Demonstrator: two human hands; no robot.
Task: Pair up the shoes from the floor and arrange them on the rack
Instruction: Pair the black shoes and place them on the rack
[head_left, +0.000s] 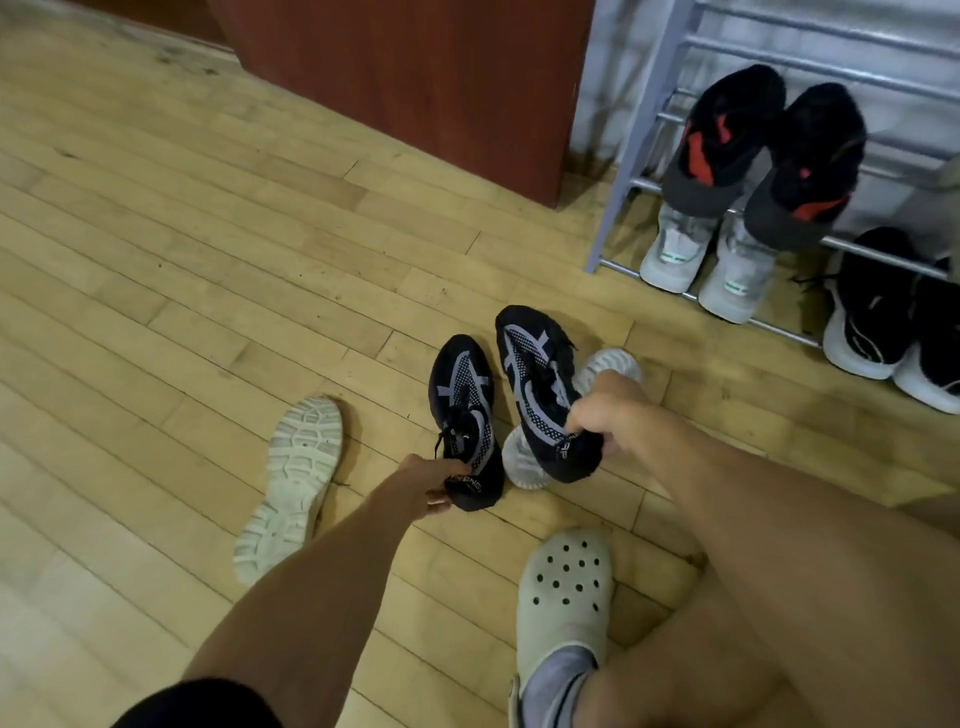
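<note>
Left hand (427, 491): fingers curled round the heel collar of one dark knit shoe (462, 410), pale stripe pattern on its upper, toe pointed away from the person. Loose laces are seen near the grip.

Right hand (605, 410): clamped on the heel of the matching second dark shoe (532, 371), toe likewise pointed away. The hands are held apart, each with its own shoe, and the two shoes are set side by side, close but not touching. Whether either sole is raised off the floor cannot be told.

Under the second dark shoe a white sneaker (519, 465) is partly covered; its heel shows below the dark heel and its toe beyond the right hand.

To the left, well apart from the pair, an overturned white shoe (291, 483) is lying sole up on the wooden floor (156, 260).

Near the lower edge a pale perforated clog (566, 587) is worn on the person's foot over a grey sock.

At upper right the metal shoe rack (626, 156) is standing by the wall. On an upper tier a black-and-red pair (769, 156) is placed toes outward; below it a grey-white pair (706, 265); just beside that, to the right, a black pair with white soles (878, 317), partly cut by the frame edge.

A reddish-brown wooden panel (415, 78) is seen behind, left of the rack.
</note>
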